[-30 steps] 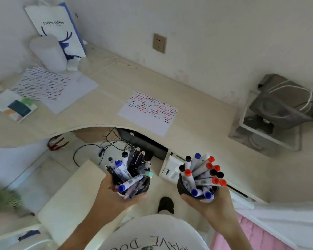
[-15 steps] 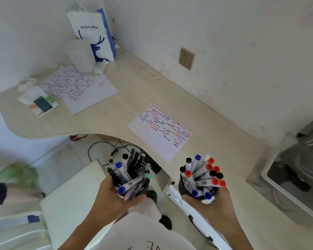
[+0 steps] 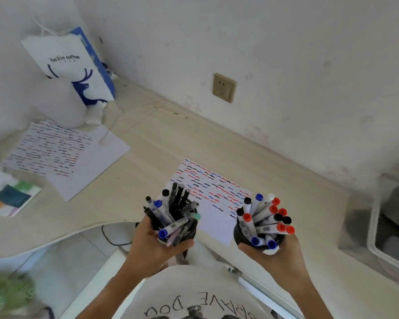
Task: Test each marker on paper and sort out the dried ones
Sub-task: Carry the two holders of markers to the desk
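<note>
Your left hand [image 3: 157,247] curls its fingers around a dark round cup of mixed pens and markers [image 3: 174,217], barrels splaying up and away from you. Between your hands and just beyond them lies the white test sheet covered in red, blue and black squiggles [image 3: 213,199], flat on the pale wooden desk [image 3: 161,139]. Your right hand [image 3: 274,252] grips a black cup of white-barrelled markers with red, blue and black caps [image 3: 264,223]. Both cups hang over the desk's near edge, so setting them down likely means moving forward.

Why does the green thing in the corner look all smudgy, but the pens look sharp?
In the head view, the green thing sits at the frame's edge, smeared by blur; the pens near the middle stay crisp, and the wide lens bends the desk edge.
</note>
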